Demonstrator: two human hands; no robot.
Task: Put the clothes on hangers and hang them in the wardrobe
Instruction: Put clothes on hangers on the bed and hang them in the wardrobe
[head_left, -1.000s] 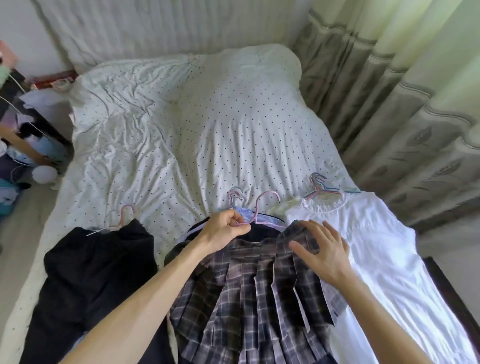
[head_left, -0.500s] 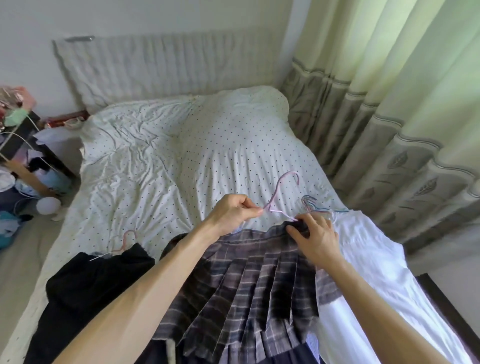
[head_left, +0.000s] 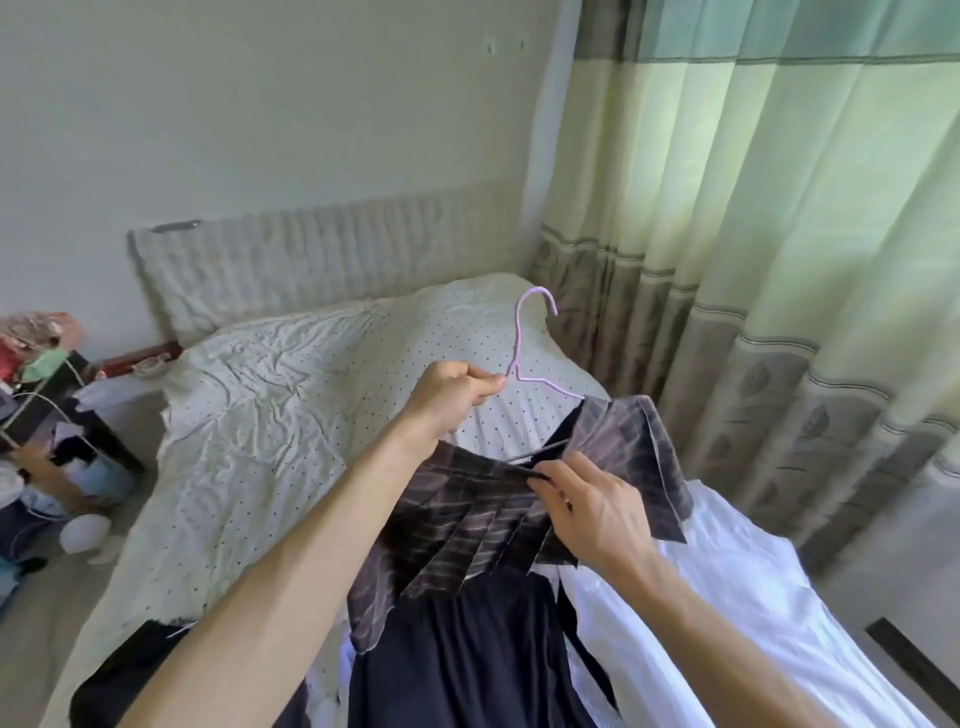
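A grey plaid pleated skirt (head_left: 488, 525) hangs from a pink wire hanger (head_left: 524, 353), lifted above the bed. My left hand (head_left: 452, 395) grips the hanger just below its hook. My right hand (head_left: 592, 509) pinches the skirt's waistband at the right. A dark navy garment (head_left: 467, 660) lies under the skirt. To the right a white garment (head_left: 727, 623) is spread on the bed, and a black garment (head_left: 124, 670) shows at the lower left, partly behind my left arm.
The bed (head_left: 270, 426) has a white dotted cover and a padded headboard (head_left: 322, 260). Green-grey curtains (head_left: 753, 260) hang along the right. A cluttered dark side table (head_left: 47, 405) stands at the left. No wardrobe is in view.
Both hands have raised the hanger and skirt off the bed. The view has tilted up, bringing the wall and headboard into sight. The other hangers have dropped out of sight.
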